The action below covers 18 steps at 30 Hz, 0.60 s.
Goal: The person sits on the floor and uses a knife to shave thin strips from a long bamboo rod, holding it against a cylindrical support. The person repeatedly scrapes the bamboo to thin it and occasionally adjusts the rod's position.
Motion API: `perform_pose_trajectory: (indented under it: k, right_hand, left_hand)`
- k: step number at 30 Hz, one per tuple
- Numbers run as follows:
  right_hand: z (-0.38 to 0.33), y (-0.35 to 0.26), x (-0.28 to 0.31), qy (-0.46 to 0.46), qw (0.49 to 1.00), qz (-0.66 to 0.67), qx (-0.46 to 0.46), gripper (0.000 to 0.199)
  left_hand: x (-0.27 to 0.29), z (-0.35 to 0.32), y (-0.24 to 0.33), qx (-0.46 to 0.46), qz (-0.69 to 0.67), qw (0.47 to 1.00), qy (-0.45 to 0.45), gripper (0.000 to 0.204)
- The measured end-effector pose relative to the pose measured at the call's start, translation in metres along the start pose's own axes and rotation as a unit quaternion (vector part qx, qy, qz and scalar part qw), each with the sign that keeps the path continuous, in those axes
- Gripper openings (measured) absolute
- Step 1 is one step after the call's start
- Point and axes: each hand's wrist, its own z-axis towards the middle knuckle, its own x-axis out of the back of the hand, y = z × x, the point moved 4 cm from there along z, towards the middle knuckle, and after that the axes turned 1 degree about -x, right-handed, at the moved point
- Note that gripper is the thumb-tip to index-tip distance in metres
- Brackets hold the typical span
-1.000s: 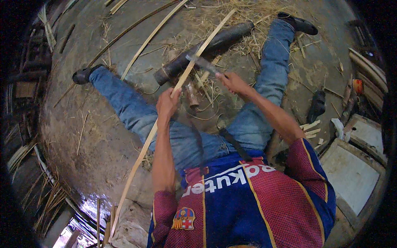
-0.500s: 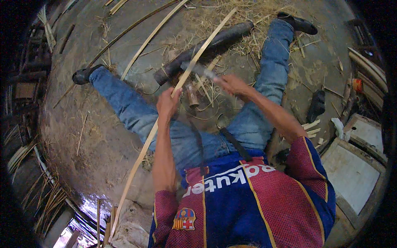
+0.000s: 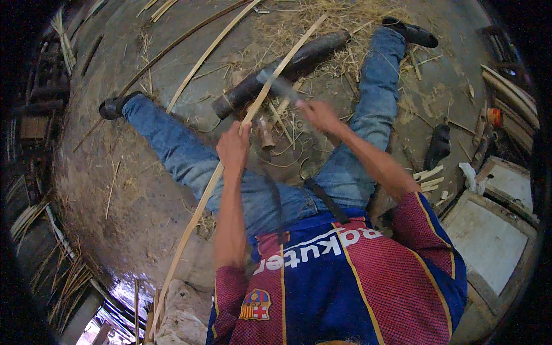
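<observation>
A long, pale bamboo strip (image 3: 195, 217) runs diagonally from the lower left, past my body, to the far side. My left hand (image 3: 234, 147) is closed around it near its middle. Beyond that hand, the strip crosses over a dark, thick log (image 3: 318, 53) lying on the ground between my legs. In my right hand (image 3: 322, 117) is a knife (image 3: 280, 87), its blade blurred by motion. The blade overlaps the strip just past my left hand; whether it touches cannot be told. A short wooden stub (image 3: 266, 134) is below the log.
My jeans-clad legs spread on either side of the log. Straw-like shavings (image 3: 368, 60) litter the far ground. Another bamboo strip (image 3: 213, 49) lies at the far left. To the right are a black object (image 3: 439, 145), short split pieces (image 3: 428, 177) and framed white panels (image 3: 489, 244).
The knife blade has swung a little farther from me along the strip, and my right hand has shifted slightly. My left hand keeps its hold on the strip.
</observation>
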Motion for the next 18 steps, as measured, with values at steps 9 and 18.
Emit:
perform_pose_trajectory:
  k: [9,18]
  right_hand:
    - [-0.023,-0.028,-0.006,-0.087,0.992,0.09,-0.017,0.059]
    - [-0.018,-0.005,-0.02,-0.033,0.977,0.199,-0.076,0.067]
  left_hand:
    - [-0.004,-0.002,-0.01,-0.015,0.005,1.0,0.013,0.039]
    - [-0.002,0.001,-0.001,-0.029,-0.026,0.999,0.009,0.042]
